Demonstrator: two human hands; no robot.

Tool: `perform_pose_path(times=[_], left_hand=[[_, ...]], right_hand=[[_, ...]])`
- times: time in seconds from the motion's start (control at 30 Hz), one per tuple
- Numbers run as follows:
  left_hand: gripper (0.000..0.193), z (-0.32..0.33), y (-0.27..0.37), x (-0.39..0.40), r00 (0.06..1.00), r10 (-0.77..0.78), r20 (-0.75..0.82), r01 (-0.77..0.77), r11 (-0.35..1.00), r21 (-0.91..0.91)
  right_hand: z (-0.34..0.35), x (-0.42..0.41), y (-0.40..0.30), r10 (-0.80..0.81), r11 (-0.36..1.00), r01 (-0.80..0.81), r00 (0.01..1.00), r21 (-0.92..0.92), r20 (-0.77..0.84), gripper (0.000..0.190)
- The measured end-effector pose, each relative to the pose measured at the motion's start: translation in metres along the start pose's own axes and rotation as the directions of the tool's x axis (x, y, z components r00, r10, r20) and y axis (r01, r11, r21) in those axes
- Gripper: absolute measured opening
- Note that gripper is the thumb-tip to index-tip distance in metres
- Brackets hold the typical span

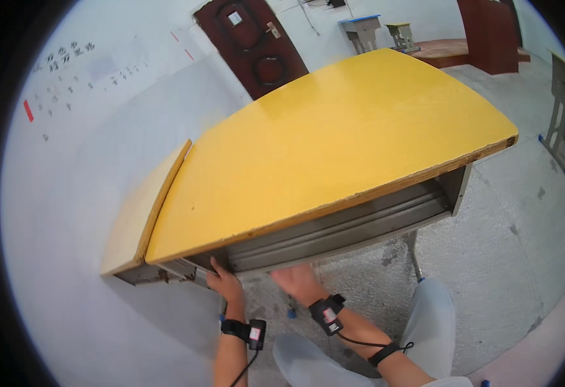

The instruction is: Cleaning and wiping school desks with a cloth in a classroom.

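A yellow-topped school desk (321,145) stands before me, its grey metal open storage compartment (340,232) facing me. My left hand (226,285) grips the lower left corner of that compartment, thumb up at its opening and other fingers largely hidden. Just below the compartment's front lip, my right hand (301,283) is blurred; its fingertips are partly hidden by the desk, so contact is unclear. Both wrists carry black strapped devices with cables.
Against the left side sits a second desk (142,217) with a pale top, beside the white wall (93,159). A dark red door (253,43) is at the back. Other desks (362,31) and a red-brown lectern (488,36) stand farther off on the grey floor (505,271).
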State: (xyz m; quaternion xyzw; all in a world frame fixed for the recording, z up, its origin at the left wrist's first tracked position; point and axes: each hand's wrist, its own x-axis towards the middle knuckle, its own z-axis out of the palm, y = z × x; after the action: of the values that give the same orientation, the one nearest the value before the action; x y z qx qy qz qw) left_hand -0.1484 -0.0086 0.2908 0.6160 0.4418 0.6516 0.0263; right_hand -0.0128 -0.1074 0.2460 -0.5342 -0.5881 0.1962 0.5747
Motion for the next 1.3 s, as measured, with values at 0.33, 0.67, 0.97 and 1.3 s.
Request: perform_pose_path(times=[0.33,0.67,0.97,1.3], left_hand=[[0.064,0.001,-0.009,-0.009,1.0,-0.025,-0.002,0.025,0.999,0.027],[0.059,0.008,-0.012,-0.002,0.997,-0.053,0.048,0.055,0.998,-0.034],[0.058,0.001,-0.013,-0.006,0.997,-0.07,0.018,0.07,0.997,-0.012],[0.057,-0.004,-0.049,-0.01,0.993,0.009,0.116,-0.021,0.995,0.099]], right_hand=[[-0.023,-0.016,-0.008,0.058,0.961,-0.093,0.989,0.261,0.139,0.042],[-0.231,-0.123,-0.012,0.258,-0.148,0.295,0.933,0.944,-0.251,0.041],[-0.318,-0.232,0.029,0.388,0.335,0.476,0.717,0.814,-0.579,0.04],[-0.47,-0.252,-0.133,0.398,0.708,0.562,0.183,0.428,-0.899,0.041]])
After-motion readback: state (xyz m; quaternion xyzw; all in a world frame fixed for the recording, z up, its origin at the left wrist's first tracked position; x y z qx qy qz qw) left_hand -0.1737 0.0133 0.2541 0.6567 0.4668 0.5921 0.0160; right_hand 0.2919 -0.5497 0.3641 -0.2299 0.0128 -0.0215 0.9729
